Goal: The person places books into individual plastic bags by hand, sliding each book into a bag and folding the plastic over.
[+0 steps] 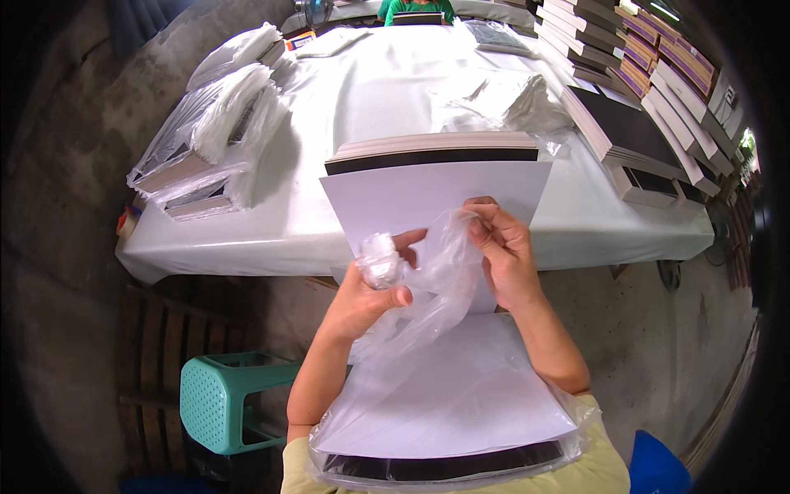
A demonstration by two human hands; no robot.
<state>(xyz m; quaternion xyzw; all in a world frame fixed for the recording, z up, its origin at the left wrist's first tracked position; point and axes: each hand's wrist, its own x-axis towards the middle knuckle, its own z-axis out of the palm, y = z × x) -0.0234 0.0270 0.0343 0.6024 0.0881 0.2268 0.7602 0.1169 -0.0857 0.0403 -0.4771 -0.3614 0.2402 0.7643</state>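
A clear plastic bag (451,247) is pinched in the fingertips of my right hand (502,247), which is closed on its loose upper part. My left hand (366,298) is at the other side of that film, thumb and fingers apart. Against its fingers sits a shiny, clear, crumpled lump (380,260); I cannot tell if it is tape or film. The bag's lower part covers a white-topped stack of sheets (453,403) with a black layer at its near edge, against my body. Behind my hands a white sheet (436,198) leans on a thick stack of boards (436,146).
Plastic-wrapped stacks (197,132) lie on the left of the white-covered table (370,90). Crumpled plastic bags (510,103) and black-topped stacks (625,123) are on the right. A green stool (210,403) stands below left. Across the table sits a person in green (418,10).
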